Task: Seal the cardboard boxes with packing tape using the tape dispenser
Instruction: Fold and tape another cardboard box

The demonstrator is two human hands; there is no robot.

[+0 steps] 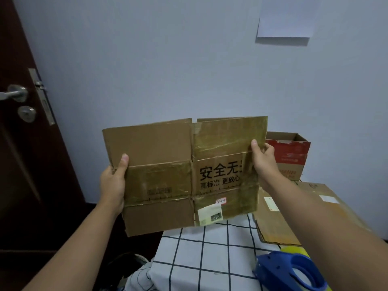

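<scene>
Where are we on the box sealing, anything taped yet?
Nothing freshly sealed that I can see. In hand: a flattened box, still collapsed and carrying old tape, held up by the left hand and right hand. Left: shape it, then tape it; the blue tape dispenser lies unused on the checked cloth. More flat boxes wait at right, and a red box stands open.

One head-worn wide view looks forward and slightly down, close over both outstretched hands [186, 171], facing the pale wall [168, 59] beyond them.
</scene>
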